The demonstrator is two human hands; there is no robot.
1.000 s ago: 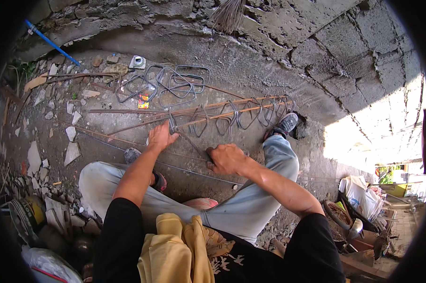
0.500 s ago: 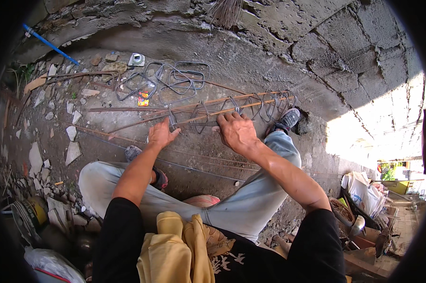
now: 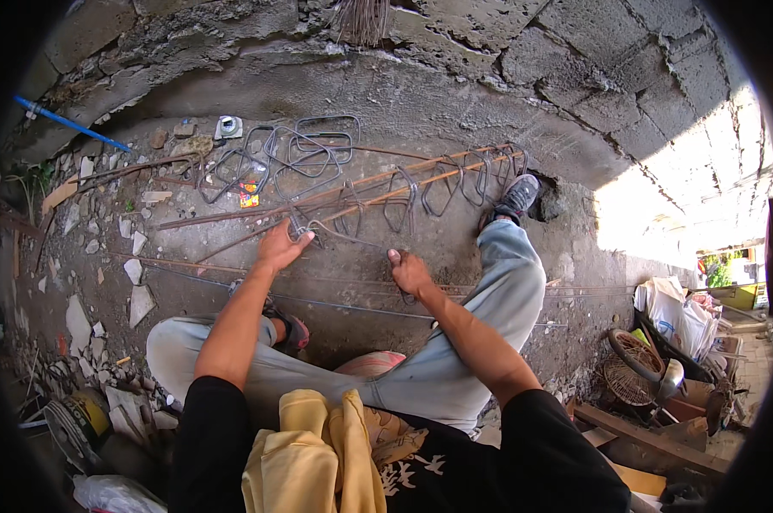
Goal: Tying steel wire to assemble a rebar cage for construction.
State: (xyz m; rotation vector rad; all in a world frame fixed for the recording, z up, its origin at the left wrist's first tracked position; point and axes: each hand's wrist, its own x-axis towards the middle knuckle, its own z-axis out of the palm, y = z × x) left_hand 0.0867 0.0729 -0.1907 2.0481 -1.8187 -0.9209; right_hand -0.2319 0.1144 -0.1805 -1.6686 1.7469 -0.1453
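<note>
A long rebar cage lies slantwise on the ground, its rusty bars running through several dark square stirrups. At its near left end, the thumb and fingers of my left hand are closed on a stirrup against the bars. My right hand is closed in a fist around a thin metal rod. Its curved far end is beside my left fingers, and a short piece sticks out below my fist. The rod's exact kind is unclear.
Loose stirrups lie beyond the cage, near a small colourful packet and a white round-topped item. Rubble covers the left side. A rough block wall rises ahead. My shoe is beside the cage's right end.
My right hand has drawn back from the cage bars toward me, and more of the thin rod shows. My left hand stays at the stirrup. The view has shifted slightly.
</note>
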